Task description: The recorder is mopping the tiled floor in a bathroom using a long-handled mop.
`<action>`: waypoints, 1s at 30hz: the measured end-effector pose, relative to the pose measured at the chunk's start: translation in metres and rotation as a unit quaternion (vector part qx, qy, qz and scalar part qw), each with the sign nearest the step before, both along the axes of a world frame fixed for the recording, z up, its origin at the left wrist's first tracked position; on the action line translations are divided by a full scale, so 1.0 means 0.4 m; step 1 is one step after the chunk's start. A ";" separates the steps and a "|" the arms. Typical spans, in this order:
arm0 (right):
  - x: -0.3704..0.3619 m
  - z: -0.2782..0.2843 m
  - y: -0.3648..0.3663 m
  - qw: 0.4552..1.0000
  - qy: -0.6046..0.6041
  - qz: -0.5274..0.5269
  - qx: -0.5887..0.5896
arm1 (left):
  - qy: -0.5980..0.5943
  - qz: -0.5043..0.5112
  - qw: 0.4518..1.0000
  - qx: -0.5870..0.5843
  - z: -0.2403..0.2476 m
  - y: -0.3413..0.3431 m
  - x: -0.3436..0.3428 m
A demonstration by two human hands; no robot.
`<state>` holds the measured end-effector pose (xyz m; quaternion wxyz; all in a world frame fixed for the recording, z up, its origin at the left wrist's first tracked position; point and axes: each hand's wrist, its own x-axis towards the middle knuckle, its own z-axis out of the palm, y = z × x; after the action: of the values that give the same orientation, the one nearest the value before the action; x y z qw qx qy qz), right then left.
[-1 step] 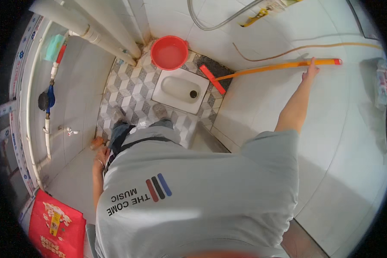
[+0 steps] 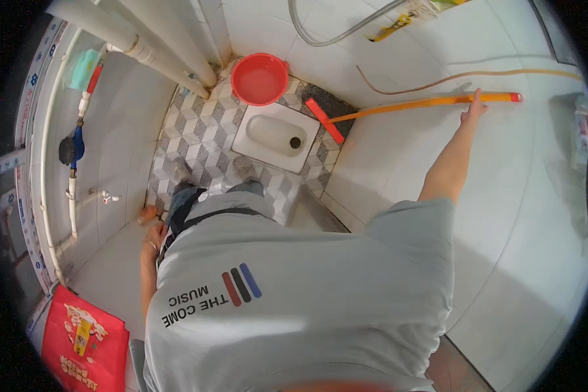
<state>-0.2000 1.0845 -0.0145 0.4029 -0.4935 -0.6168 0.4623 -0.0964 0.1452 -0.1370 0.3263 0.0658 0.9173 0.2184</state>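
At the right, my right arm reaches out to the wall, and my right hand [image 2: 474, 110] is closed round the upper part of a long orange pole. This pole belongs to a floor tool [image 2: 411, 102] with a red bar head, which rests on the floor near the corner; brush or squeegee, I cannot tell. Beside the head is a white squat toilet [image 2: 242, 137] set in the tiles. My left hand [image 2: 154, 235], with a bracelet at the wrist, hangs by my left thigh. Its fingers are partly hidden.
A red basin [image 2: 260, 80] stands behind the toilet. White pipes [image 2: 157, 55] run down the back left corner. A tap [image 2: 109, 197] juts from the left wall, above a small brown object [image 2: 147, 214]. A red bag [image 2: 85, 340] is at the lower left. A hose [image 2: 313, 43] hangs at the back.
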 end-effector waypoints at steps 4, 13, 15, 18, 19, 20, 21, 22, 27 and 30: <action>-0.038 -0.026 -0.001 0.999 0.000 0.041 -0.016 | -0.068 0.052 0.995 0.041 -0.074 -0.077 0.076; -0.061 -0.061 -0.286 0.966 0.159 0.188 -0.075 | -0.076 0.066 0.993 0.065 -0.187 -0.114 0.108; -0.025 0.014 -0.317 0.977 0.156 0.143 -0.025 | -0.083 0.018 0.996 0.029 -0.137 -0.043 0.060; 0.001 0.232 -0.355 0.975 0.205 0.032 0.080 | -0.009 -0.010 0.996 0.085 -0.130 -0.047 0.067; 0.018 0.306 -0.375 0.970 0.225 0.015 0.089 | -0.010 -0.015 0.996 0.088 -0.106 -0.033 0.063; 0.043 0.362 -0.378 0.963 0.247 0.028 0.105 | -0.050 0.019 0.996 0.068 -0.058 -0.008 0.052; 0.063 0.407 -0.386 0.955 0.269 0.044 0.118 | -0.089 0.056 0.993 0.046 -0.026 0.000 0.051; 0.076 0.448 -0.417 0.955 0.267 0.044 0.119 | -0.090 0.056 0.993 0.046 -0.019 -0.010 0.062; 0.110 0.415 -0.570 0.936 0.285 0.034 0.203 | -0.055 0.003 0.991 0.118 -0.149 -0.139 0.190; 0.162 0.022 -0.580 0.961 0.121 0.049 0.245 | -0.132 0.003 0.987 0.088 -0.116 -0.127 0.191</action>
<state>-0.1351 0.8523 -0.0057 0.5600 -0.2890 -0.6814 0.3724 -0.0198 0.0944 -0.1834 0.4372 0.0622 0.8436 0.3055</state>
